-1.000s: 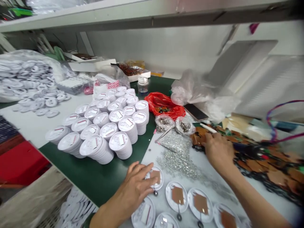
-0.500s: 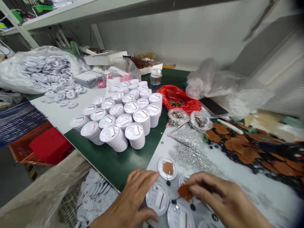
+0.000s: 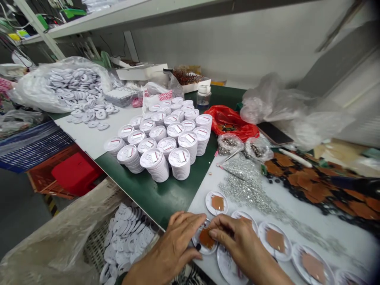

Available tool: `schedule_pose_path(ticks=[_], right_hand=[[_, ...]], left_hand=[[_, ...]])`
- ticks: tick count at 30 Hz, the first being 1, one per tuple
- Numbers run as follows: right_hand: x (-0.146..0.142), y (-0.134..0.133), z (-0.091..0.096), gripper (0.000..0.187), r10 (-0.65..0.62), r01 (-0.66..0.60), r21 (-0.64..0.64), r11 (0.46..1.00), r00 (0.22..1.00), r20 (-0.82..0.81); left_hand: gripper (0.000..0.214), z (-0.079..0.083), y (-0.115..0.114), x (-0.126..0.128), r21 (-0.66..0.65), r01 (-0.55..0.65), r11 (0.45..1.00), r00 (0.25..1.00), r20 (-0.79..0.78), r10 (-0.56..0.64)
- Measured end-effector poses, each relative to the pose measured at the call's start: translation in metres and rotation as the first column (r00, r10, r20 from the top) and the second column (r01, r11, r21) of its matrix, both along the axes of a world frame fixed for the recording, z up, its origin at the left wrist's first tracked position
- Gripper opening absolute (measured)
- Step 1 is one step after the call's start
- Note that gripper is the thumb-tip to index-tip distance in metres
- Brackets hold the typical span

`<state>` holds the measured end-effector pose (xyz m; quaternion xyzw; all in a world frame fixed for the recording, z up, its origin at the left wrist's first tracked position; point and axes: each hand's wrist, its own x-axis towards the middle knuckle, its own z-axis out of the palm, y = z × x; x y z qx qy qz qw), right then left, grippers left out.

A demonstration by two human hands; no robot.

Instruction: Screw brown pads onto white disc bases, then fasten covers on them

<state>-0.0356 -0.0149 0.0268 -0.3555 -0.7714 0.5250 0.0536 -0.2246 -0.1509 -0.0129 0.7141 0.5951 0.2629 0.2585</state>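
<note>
Head view, right hand (image 3: pixel 237 236) pinching one board (image 3: pixel 205 239) over one disc (image 3: pixel 204 250), left hand (image 3: pixel 173 243) loosely spread, empty, at disc rim, one bottle (image 3: pixel 203 99), one phone (image 3: pixel 274 133).

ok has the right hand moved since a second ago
Yes, the right hand moved left and nearer, away from the brown board pile, to a white disc.

Disc stacks (image 3: pixel 180 156) stand on the table (image 3: pixel 145 194), a bottle (image 3: pixel 203 99) behind them, a phone (image 3: pixel 274 133) to their right; nearer, between left hand (image 3: pixel 173 247) and right hand (image 3: pixel 240 241), a board (image 3: pixel 205 239) over a case (image 3: pixel 200 230); loose boards (image 3: pixel 307 183) lie farther right
</note>
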Motion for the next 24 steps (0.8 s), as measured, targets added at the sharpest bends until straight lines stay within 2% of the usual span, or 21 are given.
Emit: schedule_pose_path(ticks=[4, 12, 16, 20, 24], right_hand=[[-0.003, -0.006, -0.002, 0.022, 0.023, -0.03, 0.156, 0.987, 0.999, 0.049], [-0.002, -0.012, -0.014, 0.021, -0.01, 0.01, 0.275, 0.961, 1.0, -0.002], [0.003, -0.009, -0.012, 0.023, -0.003, 0.006, 0.17, 0.985, 1.0, -0.018], [0.006, -0.004, -0.007, 0.024, -0.017, 0.018, 0.03, 0.999, 0.999, -0.03], [0.005, -0.004, -0.005, 0.022, 0.011, -0.011, 0.002, 1.0, 1.0, -0.019]], left_hand=[[0.077, 0.002, 0.001, 0.001, 0.004, 0.0, 1.0, 1.0, -0.001, 0.0], [0.077, 0.009, 0.001, 0.003, -0.02, -0.022, 1.0, 0.999, 0.032, 0.023], [0.075, 0.011, 0.0, 0.002, -0.032, -0.029, 0.999, 0.999, 0.03, 0.03], [0.074, 0.005, -0.001, 0.001, -0.012, -0.014, 1.0, 0.999, 0.041, 0.014], [0.075, -0.001, -0.002, 0.0, -0.01, -0.009, 1.0, 0.999, 0.036, 0.01]])
